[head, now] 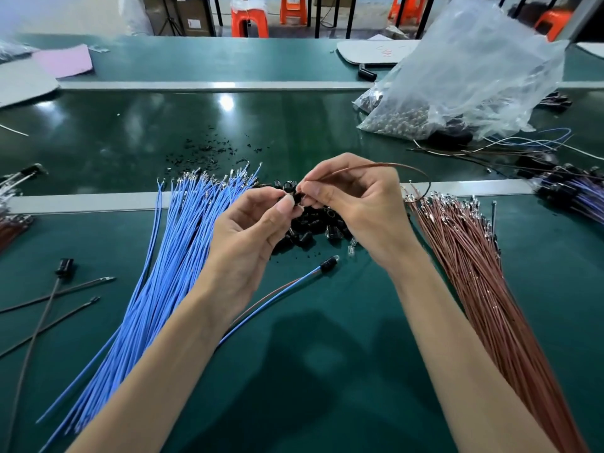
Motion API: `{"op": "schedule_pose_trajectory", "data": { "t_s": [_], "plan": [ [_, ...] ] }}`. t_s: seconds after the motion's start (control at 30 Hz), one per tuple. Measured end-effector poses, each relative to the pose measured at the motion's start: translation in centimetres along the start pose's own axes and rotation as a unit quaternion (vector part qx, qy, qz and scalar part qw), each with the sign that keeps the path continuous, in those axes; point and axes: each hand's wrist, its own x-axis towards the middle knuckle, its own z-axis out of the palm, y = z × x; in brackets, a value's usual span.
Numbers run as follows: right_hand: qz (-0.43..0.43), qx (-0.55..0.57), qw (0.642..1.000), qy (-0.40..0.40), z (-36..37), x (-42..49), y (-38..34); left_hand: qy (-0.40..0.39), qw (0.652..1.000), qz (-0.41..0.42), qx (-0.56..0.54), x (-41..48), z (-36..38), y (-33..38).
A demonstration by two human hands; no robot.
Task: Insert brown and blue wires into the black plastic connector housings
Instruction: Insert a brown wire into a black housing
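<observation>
Our left grip [251, 230] is pinching a small black housing [296, 198] between thumb and fingertips. The right grip [356, 204] is pinching the end of one brown wire [385, 164] right up against it, and honestly we can't tell if the tip is in or just touching. That wire arcs up and over to the right, and its far end drops toward the brown bundle [474, 273], which fans along the right of the green surface [327, 371]. Just under the grips sits a pile of loose housings [313, 227], with the blue bundle [183, 243] fanned out on the left. Between the forearms an assembly [327, 263] lies flat, a housing with a blue and a brown wire coming out. We've also got a few dark wires [81, 287] far left, black crumbs [209, 152] beyond the pile, and a clear bag [474, 70] of parts back right.
</observation>
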Motion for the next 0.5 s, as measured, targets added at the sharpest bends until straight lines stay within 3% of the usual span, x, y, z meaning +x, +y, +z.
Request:
{"op": "schedule_pose_trajectory", "data": {
  "t_s": [0.23,0.4,0.5],
  "plan": [
    [0.029,-0.043,0.999,-0.017,-0.08,0.20,0.17,0.018,0.998,0.023,0.058,0.10,-0.35,0.15],
    [0.053,-0.060,0.997,-0.011,-0.17,0.34,0.41,0.012,0.981,0.035,0.190,0.09,-0.57,0.54],
    [0.053,-0.052,0.997,-0.023,0.15,0.34,0.49,0.008,0.980,0.036,0.195,-0.20,-0.04,0.02]
  ]
}}
